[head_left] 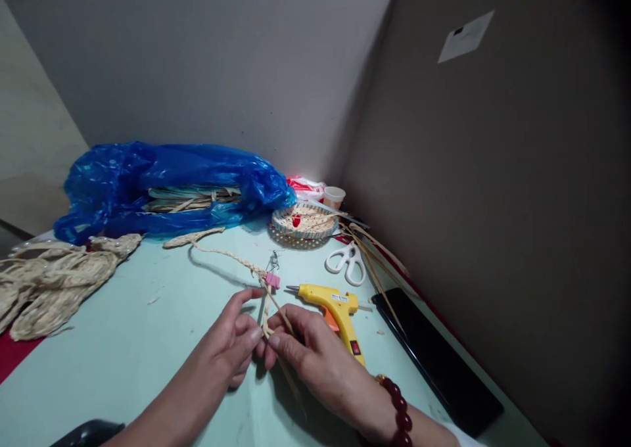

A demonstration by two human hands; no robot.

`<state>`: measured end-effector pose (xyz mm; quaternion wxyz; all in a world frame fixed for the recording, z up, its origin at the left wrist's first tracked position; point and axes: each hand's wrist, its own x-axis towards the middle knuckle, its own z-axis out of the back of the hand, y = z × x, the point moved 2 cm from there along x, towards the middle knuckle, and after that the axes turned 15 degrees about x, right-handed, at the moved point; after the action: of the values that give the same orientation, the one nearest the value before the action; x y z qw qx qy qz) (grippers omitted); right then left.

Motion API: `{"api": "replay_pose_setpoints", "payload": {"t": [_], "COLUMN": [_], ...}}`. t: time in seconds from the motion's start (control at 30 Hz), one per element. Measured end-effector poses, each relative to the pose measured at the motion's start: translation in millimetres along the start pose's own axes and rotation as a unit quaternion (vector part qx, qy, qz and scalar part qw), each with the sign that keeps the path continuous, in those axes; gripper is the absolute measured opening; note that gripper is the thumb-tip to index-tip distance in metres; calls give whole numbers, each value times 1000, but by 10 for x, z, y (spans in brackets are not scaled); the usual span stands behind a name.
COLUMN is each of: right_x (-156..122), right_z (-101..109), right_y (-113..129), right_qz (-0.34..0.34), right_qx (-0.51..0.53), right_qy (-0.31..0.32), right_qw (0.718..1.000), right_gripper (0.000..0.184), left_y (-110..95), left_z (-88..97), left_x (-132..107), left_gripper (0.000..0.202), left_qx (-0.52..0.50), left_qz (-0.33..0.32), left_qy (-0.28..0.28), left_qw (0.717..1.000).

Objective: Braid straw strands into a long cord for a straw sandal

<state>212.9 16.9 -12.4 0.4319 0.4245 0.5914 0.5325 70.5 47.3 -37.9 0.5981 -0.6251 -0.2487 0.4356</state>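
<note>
the bare left forearm [170, 389] slants in from the lower left, its slim hand [235, 345] reaching an arched index finger forward, thumb straight, lower fingers curled. opposite, the bare right hand [315, 353], back upward, pinches thumb to fingers, fingertips near the left's.

Cup [334, 198] behind basket [315, 232]; white scissors [351, 252] near glue gun [340, 302].

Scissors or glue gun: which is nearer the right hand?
The yellow glue gun, trigger right by the right hand. The white scissors lie farther off, beyond it.
</note>
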Motion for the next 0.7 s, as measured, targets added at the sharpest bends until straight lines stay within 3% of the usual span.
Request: {"api": "replay_pose_setpoints", "payload": {"t": [0.13,0.33,0.5,0.6,0.7], "right_x": [-34,-75,-63,-98,-157], "right_z": [8,45,40,-26,-129], "right_y": [5,54,111,101,6], "right_qz": [3,18,38,43,115], "right_qx": [-103,-279,-299,-297,-341], "right_qy": [-9,-58,-87,-97,-75], "right_qw": [995,958,950,949,930], "right_gripper": [18,21,23,24,16], "left_y": [44,53,18,24,54], "left_z": [15,33,43,34,12], "left_x": [17,28,42,44,38], "left_gripper": [36,28,28,30,35], "left_qx": [10,44,138,154,124], "left_qz": [26,63,66,33,20], "left_qy": [-2,0,-14,-44,-48], "left_qw": [1000,997,988,986,991]}}
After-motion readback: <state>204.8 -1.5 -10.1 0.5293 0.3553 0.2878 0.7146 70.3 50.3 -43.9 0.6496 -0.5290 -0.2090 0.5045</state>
